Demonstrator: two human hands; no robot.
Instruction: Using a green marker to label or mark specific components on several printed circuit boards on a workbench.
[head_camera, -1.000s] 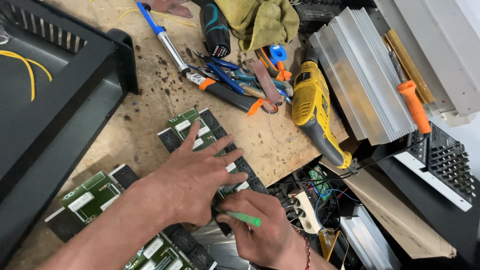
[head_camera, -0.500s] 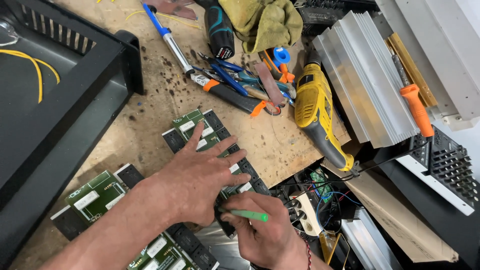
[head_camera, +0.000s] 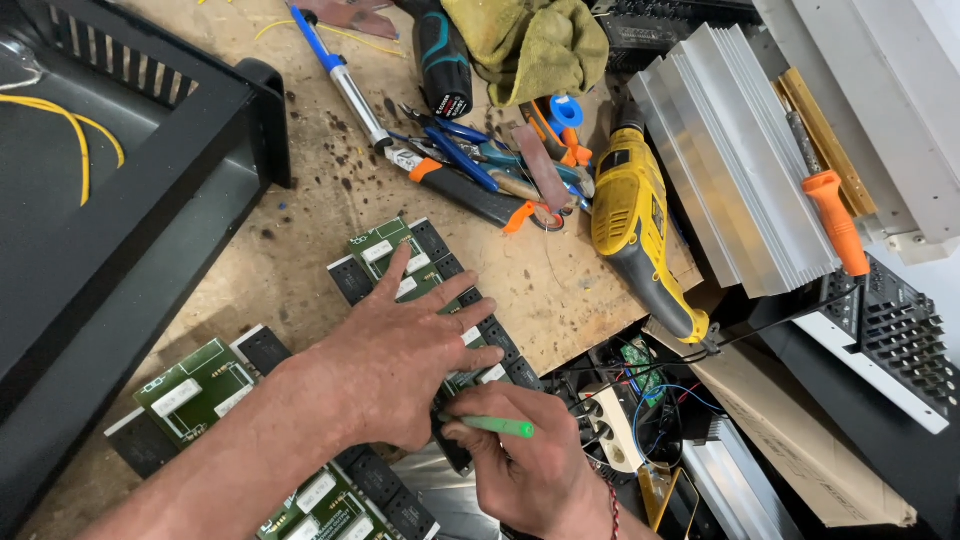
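A: Left hand (head_camera: 400, 360)?
B: Fingers spread, flat on the board (head_camera: 420, 275), mid-bench.
A: Right hand (head_camera: 535, 465)?
B: Pinching a green pen (head_camera: 495, 426) at the board's near end. Yellow drill (head_camera: 635, 225) far right.

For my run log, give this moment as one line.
left hand: flat on green circuit board | right hand: holds green pen at board edge

Single head-worn view, looking steeply down

Close above the scuffed pale wooden surface (head_camera: 300, 250); arms enter from 6 o'clock, a black metal case (head_camera: 100, 220) at 9, finned aluminium heatsink (head_camera: 740, 170) at 2.
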